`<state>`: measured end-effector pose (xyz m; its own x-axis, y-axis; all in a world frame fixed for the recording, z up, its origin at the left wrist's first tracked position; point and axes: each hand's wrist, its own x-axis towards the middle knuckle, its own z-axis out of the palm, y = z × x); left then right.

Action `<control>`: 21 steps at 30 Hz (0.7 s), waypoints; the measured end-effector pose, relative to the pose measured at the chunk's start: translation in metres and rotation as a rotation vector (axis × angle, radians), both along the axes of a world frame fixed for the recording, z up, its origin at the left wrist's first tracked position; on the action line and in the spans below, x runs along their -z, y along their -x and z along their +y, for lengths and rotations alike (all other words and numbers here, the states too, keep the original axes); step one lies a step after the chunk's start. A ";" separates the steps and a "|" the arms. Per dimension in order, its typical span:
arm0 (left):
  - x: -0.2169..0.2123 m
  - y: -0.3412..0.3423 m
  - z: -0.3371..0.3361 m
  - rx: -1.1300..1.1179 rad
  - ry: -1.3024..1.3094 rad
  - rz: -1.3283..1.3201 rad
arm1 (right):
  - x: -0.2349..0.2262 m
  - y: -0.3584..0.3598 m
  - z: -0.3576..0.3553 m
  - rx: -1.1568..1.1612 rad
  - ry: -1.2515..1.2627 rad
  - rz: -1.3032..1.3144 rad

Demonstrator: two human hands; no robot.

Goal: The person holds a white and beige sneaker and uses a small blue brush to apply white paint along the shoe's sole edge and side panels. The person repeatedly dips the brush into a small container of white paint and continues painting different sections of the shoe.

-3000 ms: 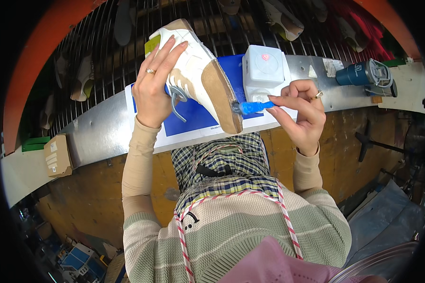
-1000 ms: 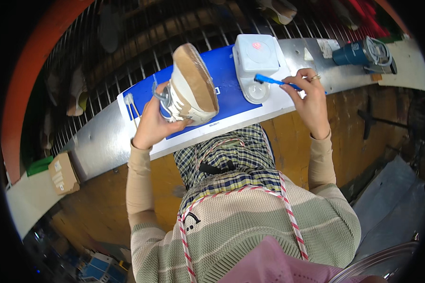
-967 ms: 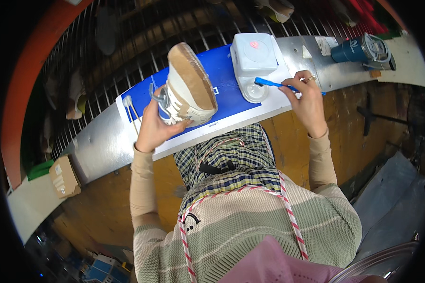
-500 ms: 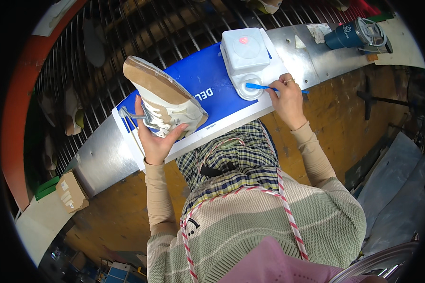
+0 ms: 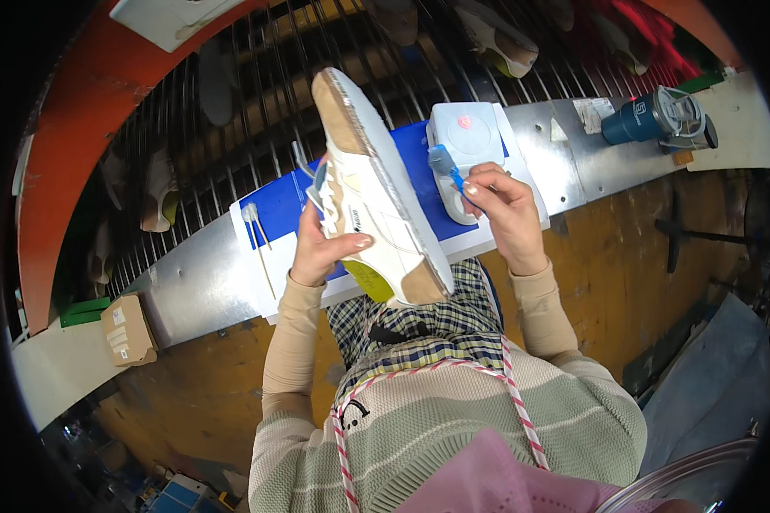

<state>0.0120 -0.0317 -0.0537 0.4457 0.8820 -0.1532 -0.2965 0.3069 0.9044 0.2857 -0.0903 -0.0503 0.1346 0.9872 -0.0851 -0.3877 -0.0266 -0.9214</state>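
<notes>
My left hand (image 5: 323,250) grips a white and cream sneaker (image 5: 375,190) by its side, holding it sole-up and tilted above the blue mat (image 5: 275,201). The tan sole edge faces the right. My right hand (image 5: 503,205) pinches a small blue-handled brush (image 5: 446,165), its bristle end raised close to the shoe's side. Just behind the brush stands a white square glue pot (image 5: 468,139) with a pink spot on its lid.
A metal bench (image 5: 192,282) runs across, backed by a wire rack (image 5: 257,111) carrying several shoes. Thin white sticks (image 5: 257,231) lie on the mat's left part. A dark blue cup (image 5: 637,120) stands far right, a cardboard box (image 5: 128,329) far left.
My left hand has turned the sneaker and brought it closer to the middle. My right hand has lifted the brush from the pot's front dish toward the shoe.
</notes>
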 end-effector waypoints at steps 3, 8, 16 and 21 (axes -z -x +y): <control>-0.008 -0.008 -0.003 0.028 0.002 -0.026 | -0.026 0.023 0.015 0.114 -0.192 -0.256; -0.023 -0.009 -0.007 0.034 -0.107 0.047 | -0.048 0.034 0.024 0.263 -0.377 -0.580; -0.028 -0.004 -0.016 0.078 -0.300 0.108 | -0.073 0.027 0.036 0.374 -0.575 -0.819; -0.029 0.003 -0.023 0.102 -0.335 0.172 | -0.091 0.020 0.042 0.385 -0.658 -0.942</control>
